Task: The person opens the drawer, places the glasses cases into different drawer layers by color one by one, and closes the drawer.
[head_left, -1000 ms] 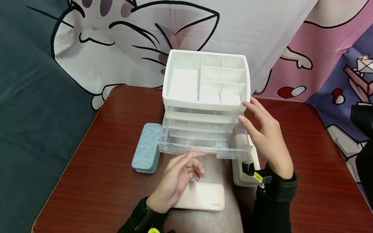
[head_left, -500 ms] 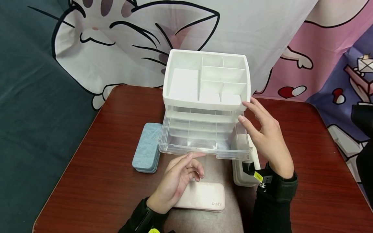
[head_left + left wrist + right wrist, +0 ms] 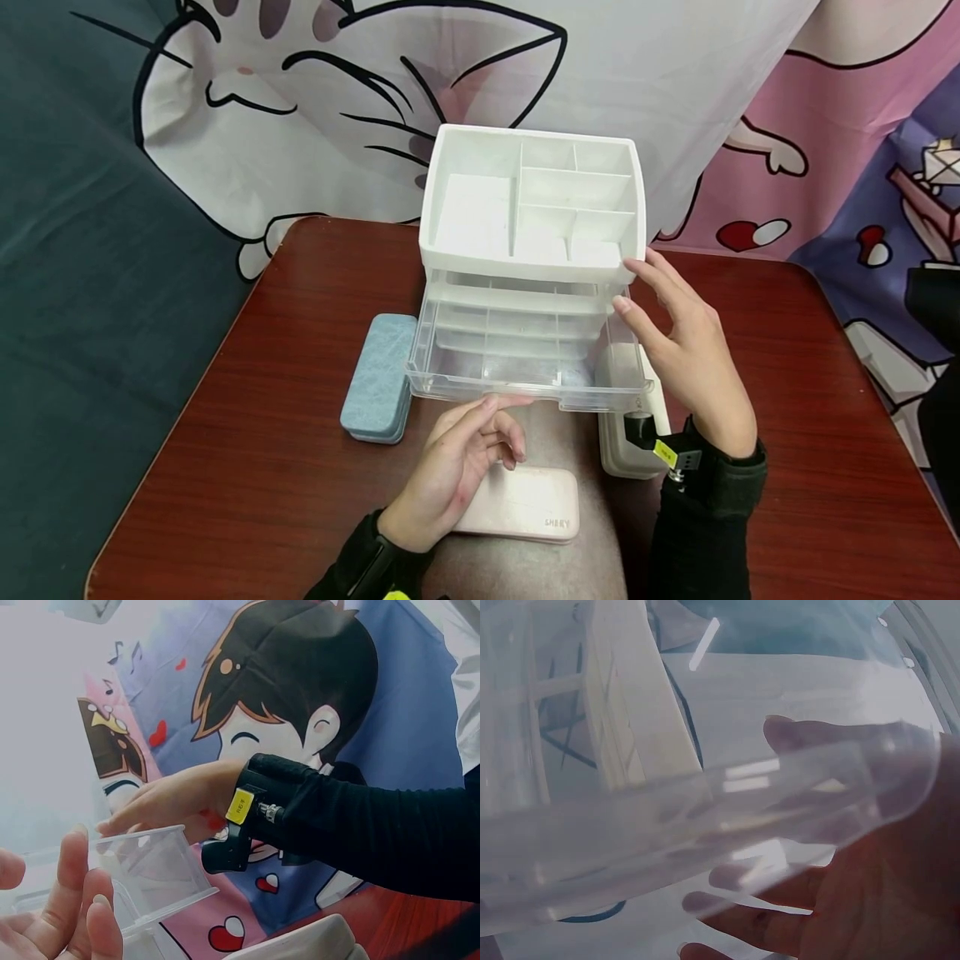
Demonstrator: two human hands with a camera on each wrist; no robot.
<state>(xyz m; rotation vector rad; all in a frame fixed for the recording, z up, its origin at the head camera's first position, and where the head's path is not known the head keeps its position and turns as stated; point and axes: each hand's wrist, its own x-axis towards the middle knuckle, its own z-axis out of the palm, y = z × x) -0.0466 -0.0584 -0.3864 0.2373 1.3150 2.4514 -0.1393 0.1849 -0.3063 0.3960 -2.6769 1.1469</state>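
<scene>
I observe the white organizer (image 3: 525, 268) at the far side of the tabletop (image 3: 247, 417), its clear drawer (image 3: 525, 367) projecting forward. Right hand (image 3: 693, 367): grip spread, beside the organizer's right side. Left hand (image 3: 461, 475): grip loose, index finger extended at the drawer's front edge; contact I cannot confirm.

Glossy clear plastic drawer (image 3: 521, 368), smooth plastic organizer (image 3: 525, 267), wood-grained table (image 3: 247, 417), creased cloth backdrop (image 3: 667, 92)

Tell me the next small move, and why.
Probably push the clear drawer inward with the left hand: the drawer juts out from the white organizer, that hand is at the drawer's front edge, and the right hand is at the organizer's side.
</scene>
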